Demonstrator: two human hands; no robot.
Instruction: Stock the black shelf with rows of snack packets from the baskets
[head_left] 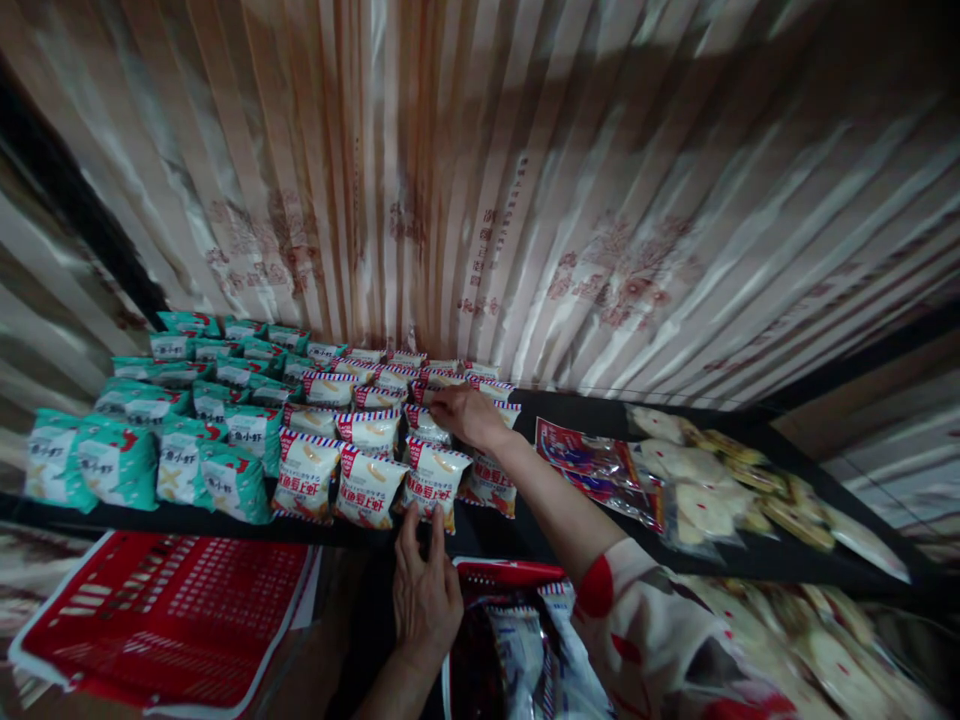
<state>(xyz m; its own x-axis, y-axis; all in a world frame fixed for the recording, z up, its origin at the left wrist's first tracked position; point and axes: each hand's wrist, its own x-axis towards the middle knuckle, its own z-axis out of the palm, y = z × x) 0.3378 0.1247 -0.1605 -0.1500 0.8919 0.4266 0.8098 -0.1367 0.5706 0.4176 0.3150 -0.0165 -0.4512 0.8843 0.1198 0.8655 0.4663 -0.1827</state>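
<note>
White snack bags with red lettering and striped top edges stand upright in rows on a black shelf. My left hand is at the shelf's front edge, fingers pointing up and apart. Its fingertips touch the lower edge of a front-row snack bag. My right hand reaches over the front row from the right. Its fingers are bent together at the top of a white snack bag farther back; the thumb is hidden.
Teal snack bags fill the shelf's left. Shiny red-purple packets and clear bags of pale flat pieces lie rightward. Below are a red basket and another red basket holding packets. A pleated curtain hangs behind.
</note>
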